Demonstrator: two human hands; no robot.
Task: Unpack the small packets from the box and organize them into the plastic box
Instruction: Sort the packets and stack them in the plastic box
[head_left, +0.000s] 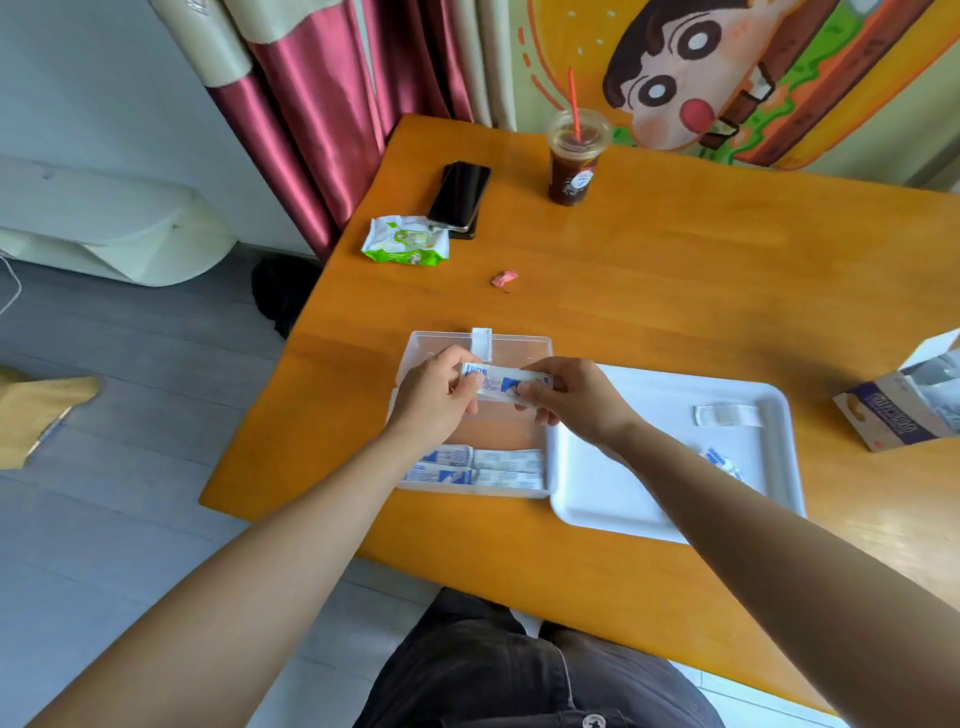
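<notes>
Nearest the camera, dark trousers (493, 670) showed below the near edge of the orange table (675, 291). On that table, a clear plastic box (415, 343) stood open, its right wall touching a white tray (623, 499). Four stored packets (478, 467) lay flat in two rows of two against the near wall of the plastic box. On the white tray, loose packets (719, 460) lay just beside the right forearm and were partly hidden by it; their number could not be told. A clear tab (727, 415) lay farther back on the same tray. Above the middle of the plastic box, both hands held one blue-and-white packet (501, 382) level and clear of the box floor. The left hand (434, 397) pinched its left end between thumb and curled fingers. The right hand (576, 397) pinched its right end in the same manner. At the right edge of the table, well apart from the tray, the cardboard box (893, 415) lay with its open flap raised. Beyond the hands, a crumpled pink wrapper (504, 279) lay alone. Farther back, a green pack (405, 241) lay partly under the near end of a dark phone (460, 195). A lidded cup (574, 161) of dark drink with a red straw stood near the far edge. A red curtain (311, 130) hung behind the table's far left corner.
</notes>
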